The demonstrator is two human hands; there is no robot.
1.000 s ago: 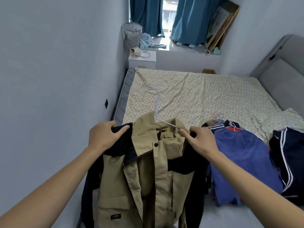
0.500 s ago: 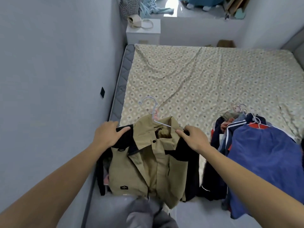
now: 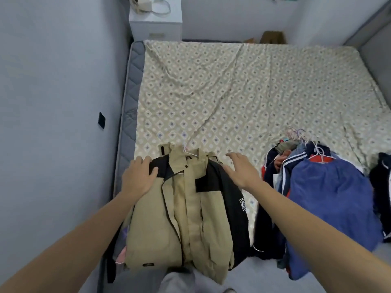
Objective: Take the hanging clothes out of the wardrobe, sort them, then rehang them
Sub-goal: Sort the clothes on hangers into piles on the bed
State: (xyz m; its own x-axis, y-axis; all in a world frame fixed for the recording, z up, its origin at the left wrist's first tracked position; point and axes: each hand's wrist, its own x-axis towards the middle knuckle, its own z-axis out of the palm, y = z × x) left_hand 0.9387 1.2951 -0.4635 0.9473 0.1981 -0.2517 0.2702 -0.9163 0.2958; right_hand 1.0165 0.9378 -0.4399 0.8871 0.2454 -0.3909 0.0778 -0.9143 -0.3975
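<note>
Your tan jacket lies on the bed beside the clothes pile. Left hand rests flat on it, right hand released, fingers spread. Sorting underway; rehanging not started.

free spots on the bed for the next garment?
Bare sheet spans the far half, from the tan jacket up to the nightstand. A narrow strip lies between the jacket and the clothes pile. The near right corner is crowded.
</note>
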